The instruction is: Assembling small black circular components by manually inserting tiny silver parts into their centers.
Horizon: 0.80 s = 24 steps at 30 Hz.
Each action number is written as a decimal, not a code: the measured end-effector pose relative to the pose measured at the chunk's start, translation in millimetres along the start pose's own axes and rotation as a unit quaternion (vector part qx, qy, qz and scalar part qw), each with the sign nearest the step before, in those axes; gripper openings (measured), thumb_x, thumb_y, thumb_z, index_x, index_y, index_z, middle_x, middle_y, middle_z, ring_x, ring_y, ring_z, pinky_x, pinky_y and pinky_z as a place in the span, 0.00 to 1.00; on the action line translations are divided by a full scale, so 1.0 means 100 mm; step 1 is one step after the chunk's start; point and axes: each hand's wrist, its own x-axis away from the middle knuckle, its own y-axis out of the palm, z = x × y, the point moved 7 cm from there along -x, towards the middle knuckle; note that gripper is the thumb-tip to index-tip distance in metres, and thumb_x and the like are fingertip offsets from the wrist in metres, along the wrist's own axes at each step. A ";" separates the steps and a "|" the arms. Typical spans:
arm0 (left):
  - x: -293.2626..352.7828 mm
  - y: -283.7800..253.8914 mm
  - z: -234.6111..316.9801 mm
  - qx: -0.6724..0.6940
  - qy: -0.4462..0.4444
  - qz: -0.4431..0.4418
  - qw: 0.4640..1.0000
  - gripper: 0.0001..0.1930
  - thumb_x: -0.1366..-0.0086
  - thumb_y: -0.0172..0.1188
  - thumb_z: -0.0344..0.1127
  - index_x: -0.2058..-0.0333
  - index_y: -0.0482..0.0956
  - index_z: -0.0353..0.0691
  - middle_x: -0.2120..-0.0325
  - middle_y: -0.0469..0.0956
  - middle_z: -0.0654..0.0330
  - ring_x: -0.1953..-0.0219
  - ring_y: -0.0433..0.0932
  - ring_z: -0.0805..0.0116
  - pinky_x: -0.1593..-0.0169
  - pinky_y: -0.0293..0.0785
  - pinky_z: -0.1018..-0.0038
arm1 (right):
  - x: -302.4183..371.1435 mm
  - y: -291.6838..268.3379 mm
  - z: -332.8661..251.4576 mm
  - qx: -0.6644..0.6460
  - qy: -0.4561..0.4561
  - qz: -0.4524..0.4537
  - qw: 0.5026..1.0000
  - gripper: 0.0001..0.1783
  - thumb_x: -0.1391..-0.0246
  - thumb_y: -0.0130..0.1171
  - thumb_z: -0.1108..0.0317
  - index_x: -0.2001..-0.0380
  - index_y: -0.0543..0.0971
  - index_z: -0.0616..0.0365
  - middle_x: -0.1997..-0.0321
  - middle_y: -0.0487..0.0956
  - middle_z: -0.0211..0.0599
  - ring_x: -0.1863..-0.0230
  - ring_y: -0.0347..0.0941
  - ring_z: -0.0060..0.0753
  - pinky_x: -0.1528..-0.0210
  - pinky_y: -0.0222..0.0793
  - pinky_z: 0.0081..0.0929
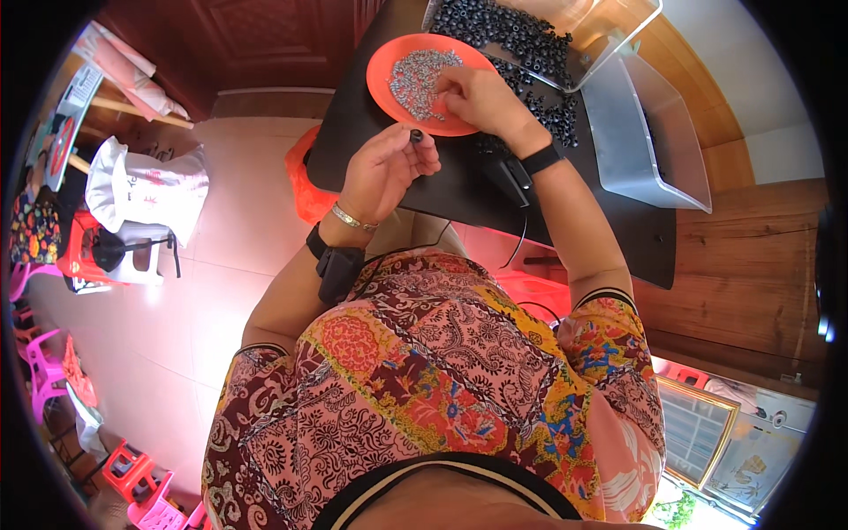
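Observation:
Between the thumb and fingertips of my left hand (384,174) is a small round black plastic piece (416,136) with a hole in its end, just off the near rim of an orange-red plate (380,78). Spread over that plate is a heap of tiny silver metal pieces (415,78), like small screws. My right hand (486,102) reaches over the plate's right side, its fingers curled and pinched at the heap. Whatever those fingertips hold is hidden.
The dark table (565,185) carries many loose black plastic pieces (503,31) at its far side. A clear plastic bin (632,132) stands at the right. An orange-red bag (309,181) hangs by the left table edge. A black cable (517,243) dangles below.

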 end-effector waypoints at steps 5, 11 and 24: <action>-0.04 0.02 0.01 -0.005 -0.021 0.040 0.999 0.12 0.32 0.46 0.39 0.61 0.73 0.36 0.66 0.76 0.58 0.64 0.75 0.66 0.55 0.70 0.70 | 0.25 -0.22 -0.18 -0.281 0.034 0.053 0.958 0.10 0.43 0.54 0.72 0.58 0.79 0.61 0.65 0.80 0.35 0.64 0.76 0.25 0.59 0.71 0.22; -0.07 0.13 -0.08 -0.035 -0.039 0.050 0.997 0.15 0.32 0.44 0.40 0.56 0.73 0.36 0.65 0.77 0.60 0.65 0.75 0.69 0.59 0.68 0.74 | 0.62 -0.12 -0.67 -0.386 0.010 0.064 0.920 0.07 0.41 0.52 0.78 0.60 0.77 0.63 0.65 0.76 0.30 0.64 0.73 0.20 0.60 0.71 0.19; -0.06 0.20 -0.19 -0.089 -0.052 0.026 0.994 0.17 0.34 0.43 0.41 0.55 0.72 0.34 0.67 0.75 0.59 0.66 0.74 0.68 0.58 0.68 0.73 | 0.88 -0.12 -0.62 -0.378 0.030 0.171 0.909 0.02 0.45 0.59 0.78 0.68 0.77 0.64 0.71 0.74 0.31 0.76 0.73 0.18 0.73 0.71 0.19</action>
